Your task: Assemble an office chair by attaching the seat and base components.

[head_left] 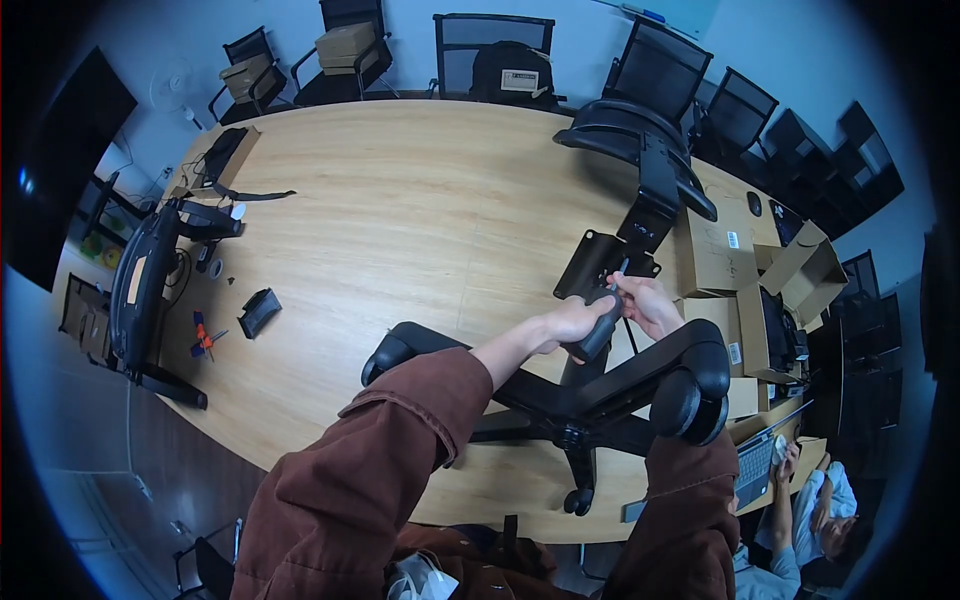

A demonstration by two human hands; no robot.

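An office chair's black star-shaped base (570, 425) with casters lies on the wooden table before me, joined to a black metal mounting plate (588, 262). My left hand (568, 322) is wrapped round a dark grey electric screwdriver (597, 338), whose nose points away from me at the plate. At that nose the fingers of my right hand (650, 303) are closed in a pinch around the thin shaft. The tip meets the plate area, but the screw there is too small to make out. Beyond the plate stands the black chair seat part (625, 130) with its bracket.
Cardboard boxes (715, 255) stand close on the right, with a laptop (755, 470) and two people nearer. A black chair backrest (150, 290) is at the left, near an orange-and-blue tool (204, 336) and a small black part (260, 312). Chairs line the far wall.
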